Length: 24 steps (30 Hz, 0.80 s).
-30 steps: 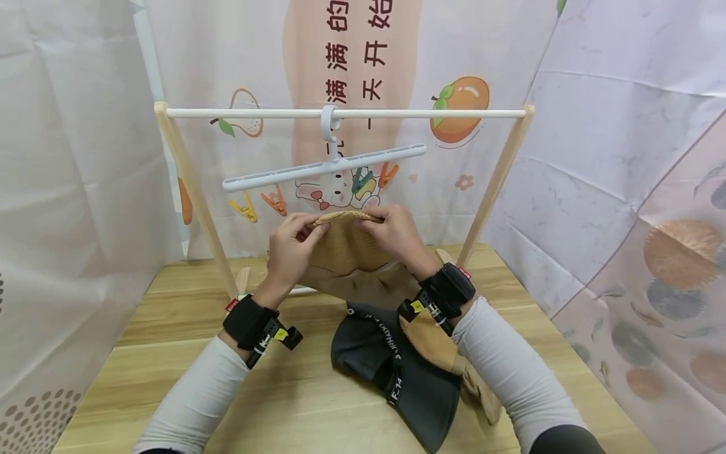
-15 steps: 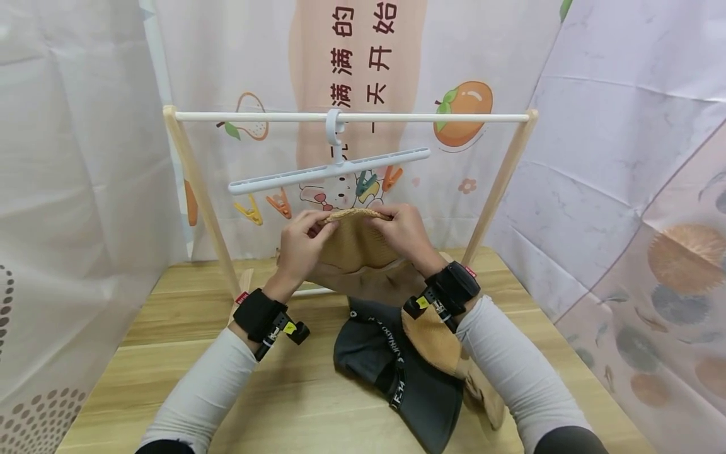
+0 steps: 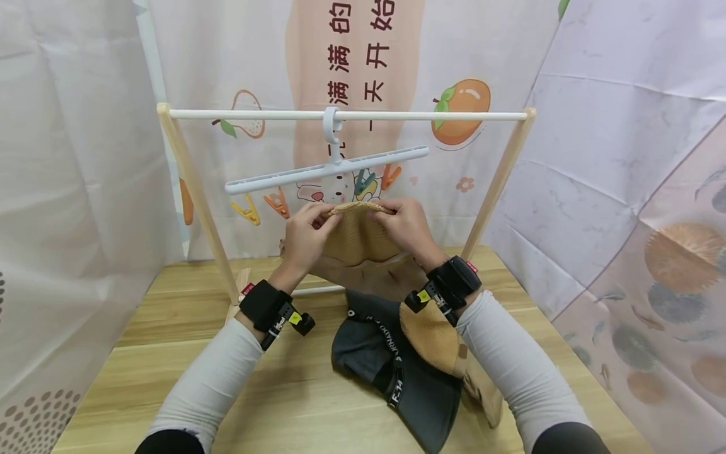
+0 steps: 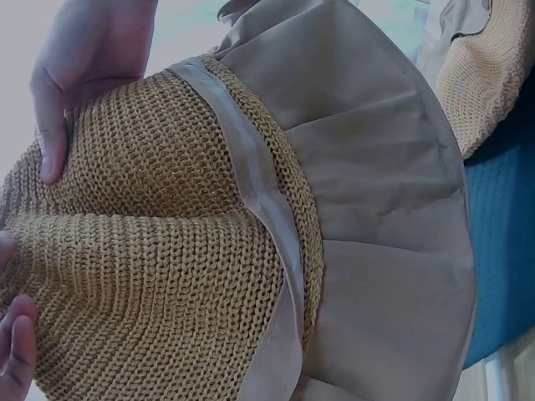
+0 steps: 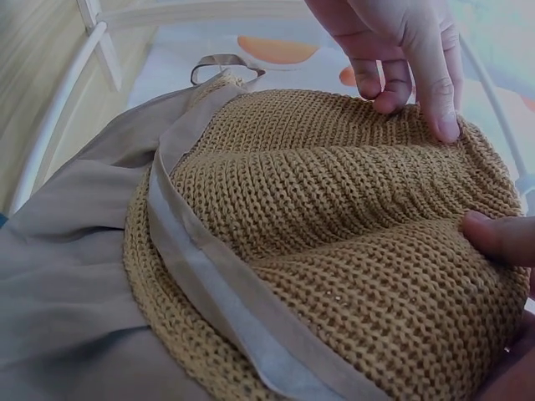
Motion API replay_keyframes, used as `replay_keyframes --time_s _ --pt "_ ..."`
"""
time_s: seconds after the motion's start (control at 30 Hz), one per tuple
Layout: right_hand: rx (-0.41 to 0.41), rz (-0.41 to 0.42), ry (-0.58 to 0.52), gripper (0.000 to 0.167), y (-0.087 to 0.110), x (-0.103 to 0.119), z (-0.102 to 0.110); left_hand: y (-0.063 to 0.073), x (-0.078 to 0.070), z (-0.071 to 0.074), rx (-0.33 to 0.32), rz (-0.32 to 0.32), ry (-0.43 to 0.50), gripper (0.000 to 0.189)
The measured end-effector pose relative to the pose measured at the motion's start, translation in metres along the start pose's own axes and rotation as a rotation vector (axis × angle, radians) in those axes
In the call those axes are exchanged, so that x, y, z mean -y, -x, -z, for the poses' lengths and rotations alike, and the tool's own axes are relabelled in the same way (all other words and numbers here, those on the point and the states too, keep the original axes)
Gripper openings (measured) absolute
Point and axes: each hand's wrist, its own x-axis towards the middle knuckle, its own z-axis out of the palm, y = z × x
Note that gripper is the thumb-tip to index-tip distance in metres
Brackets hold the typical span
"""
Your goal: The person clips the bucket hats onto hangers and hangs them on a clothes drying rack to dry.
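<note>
In the head view, a tan knitted sun hat with a beige fabric brim is held up in front of the drying rack. My left hand pinches the left side of the crown's top edge, and my right hand pinches the right side. The brim hangs downward. Close up in the left wrist view, the knit crown shows a fold between the hands, with a fabric band around its base. A thin strap loop sticks out by the brim in the right wrist view.
A pale blue hanger hangs tilted from the rack's white rod, just above the hands. Several coloured clips show below it. On the wooden table lie a dark grey cap and another tan knit hat, overlapping.
Both hands, still pinching the sun hat, have shifted slightly up and to the right, bringing it closer under the hanger. The items on the table have not moved.
</note>
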Motion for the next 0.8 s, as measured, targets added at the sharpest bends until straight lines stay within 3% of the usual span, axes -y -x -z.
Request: replay_keyframes --time_s 0.5,0.8 --pt "0.031 0.007 -0.008 0.025 -0.006 -0.018 0.004 -0.011 -0.001 -0.018 0.003 0.071 0.015 0.018" --pt "0.046 -0.022 -0.014 0.025 -0.006 -0.03 0.001 -0.009 -0.002 -0.028 0.059 0.082 -0.03 0.019"
